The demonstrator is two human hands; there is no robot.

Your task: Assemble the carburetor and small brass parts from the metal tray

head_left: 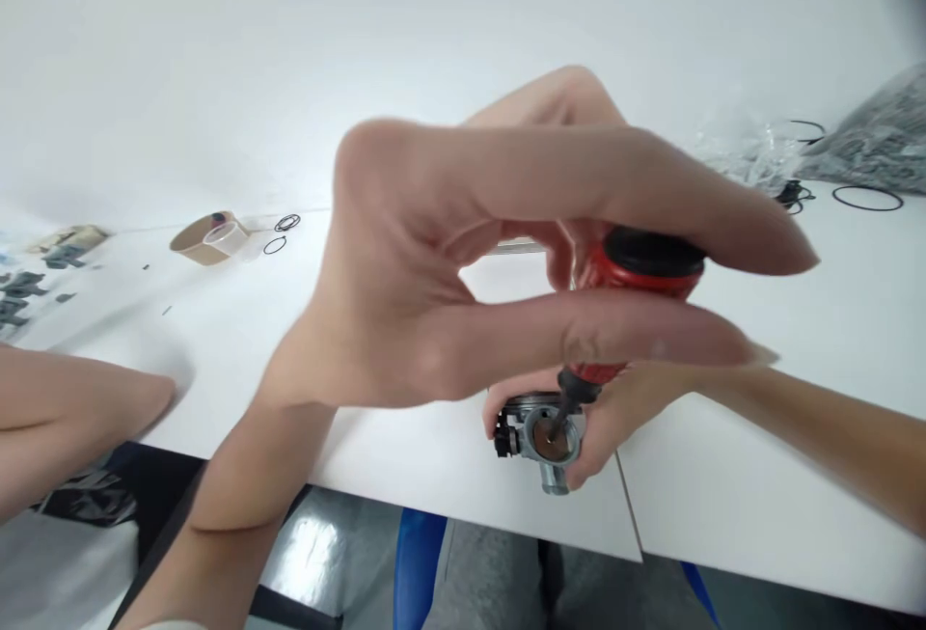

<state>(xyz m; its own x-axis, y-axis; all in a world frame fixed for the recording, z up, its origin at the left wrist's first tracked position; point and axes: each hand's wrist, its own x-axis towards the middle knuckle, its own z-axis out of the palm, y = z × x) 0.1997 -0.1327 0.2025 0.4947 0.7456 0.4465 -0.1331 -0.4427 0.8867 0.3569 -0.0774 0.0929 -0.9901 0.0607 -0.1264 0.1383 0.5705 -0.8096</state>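
My left hand [412, 263] looms large in the middle, fingers and thumb closed around the red handle of a screwdriver [653, 259] with a black end cap. The screwdriver points down, and its tip meets the brass-coloured disc [546, 441] inside the round bore of a small metal carburetor [554, 479]. Farther down, my right hand [614, 418] grips the carburetor from behind and the side, close above the table's front edge. Part of my right hand is hidden behind my left hand and the screwdriver.
Another person's arm [72, 408] rests at the table's left edge. Behind it are grey metal parts [21, 287], a tan ring-shaped container [197, 242], a clear cup [227, 237] and black rubber rings [287, 223]. Plastic bags [875, 138] and a larger black ring [868, 198] lie at the right.
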